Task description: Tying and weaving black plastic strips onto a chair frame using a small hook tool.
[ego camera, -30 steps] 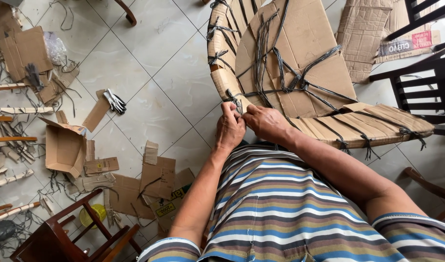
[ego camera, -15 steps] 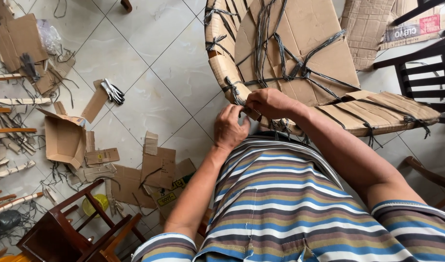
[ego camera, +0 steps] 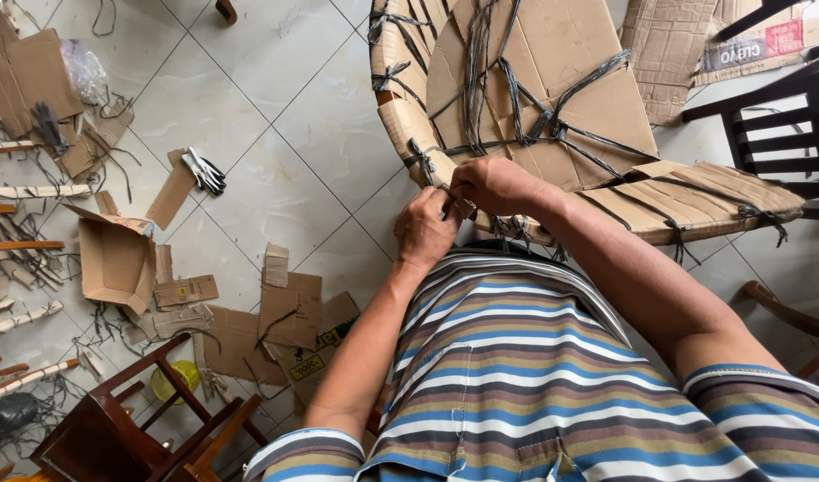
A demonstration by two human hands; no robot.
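Observation:
A chair wrapped in brown cardboard (ego camera: 552, 80) lies in front of me, bound with dark plastic straps (ego camera: 517, 98). My left hand (ego camera: 425, 229) and my right hand (ego camera: 492, 185) meet at the wrapped chair rim (ego camera: 420, 143), fingers pinched on a strap end between them. The strap piece itself is mostly hidden by my fingers. My striped shirt fills the lower frame.
Cardboard scraps (ego camera: 289, 308) and an open box (ego camera: 115, 259) litter the tiled floor at left. A pair of gloves (ego camera: 204, 170) lies on a scrap. Wooden chairs stand at lower left (ego camera: 133, 419) and right (ego camera: 785, 116). Wrapped wooden parts (ego camera: 16, 192) lie along the left edge.
My view has shifted slightly, so the chair sits higher in frame. Both hands stay at the same spot on the rim, with the left hand drawn a little lower.

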